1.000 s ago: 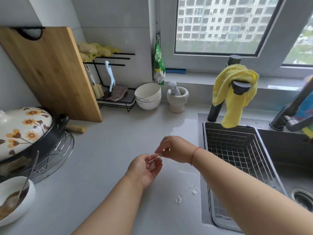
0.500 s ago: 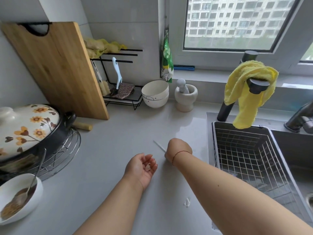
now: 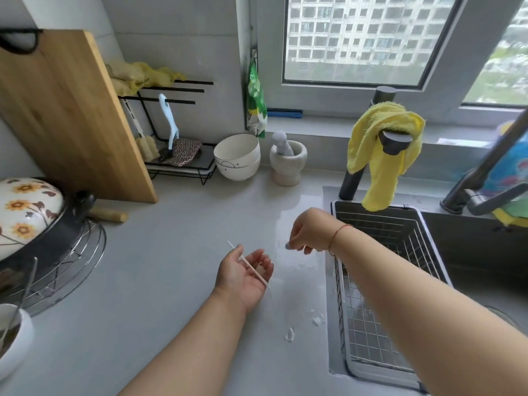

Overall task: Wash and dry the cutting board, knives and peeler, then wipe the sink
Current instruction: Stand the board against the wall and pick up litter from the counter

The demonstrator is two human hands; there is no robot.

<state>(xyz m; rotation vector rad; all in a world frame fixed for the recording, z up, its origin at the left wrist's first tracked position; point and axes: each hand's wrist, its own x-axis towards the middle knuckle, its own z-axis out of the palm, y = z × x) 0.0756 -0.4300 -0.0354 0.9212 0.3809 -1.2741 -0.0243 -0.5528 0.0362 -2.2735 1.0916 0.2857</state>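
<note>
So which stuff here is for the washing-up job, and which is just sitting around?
For the job: wooden cutting board, light blue peeler, yellow cloth, wire sink basket.

Just sitting around: flowered pot lid, white bowls, stone mortar.

White bowls (image 3: pixel 238 157) beside mortar (image 3: pixel 288 161)

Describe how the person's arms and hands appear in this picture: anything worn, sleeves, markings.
Both forearms are bare, with no sleeves in view. The right hand has a thin red string bracelet at its wrist. The left hand wears nothing; no gloves, rings or watch show.
</note>
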